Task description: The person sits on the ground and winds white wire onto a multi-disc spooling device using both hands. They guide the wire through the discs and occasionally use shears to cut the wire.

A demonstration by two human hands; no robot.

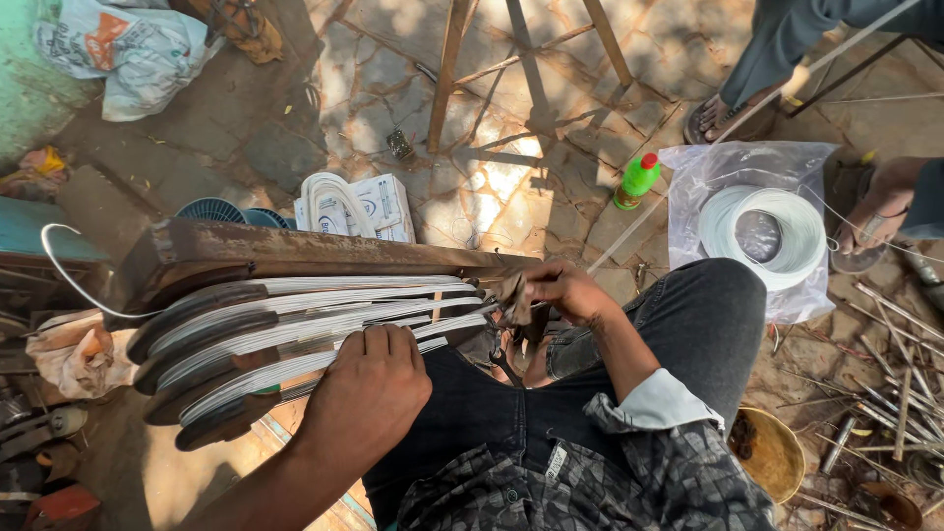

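Observation:
A rusty metal frame (295,252) lies across my lap, wound with several flat coils of white wire (295,324) running between dark curved formers. My left hand (369,393) rests fingers curled on the near coils, gripping them. My right hand (565,293) is at the right end of the coils, its fingers pinching a dark crumpled scrap of cloth (513,295) against the wire ends. A pair of dark pliers or scissors (503,362) hangs just below that hand, over my dark jeans.
A spool of white wire (762,236) lies on a clear plastic bag to the right, with another person's hand (880,206) beside it and a sandalled foot (718,113) beyond. A green bottle (637,181), white boxes (359,205), wooden stool legs (447,74), a yellow bowl (772,452) and scattered rods surround me.

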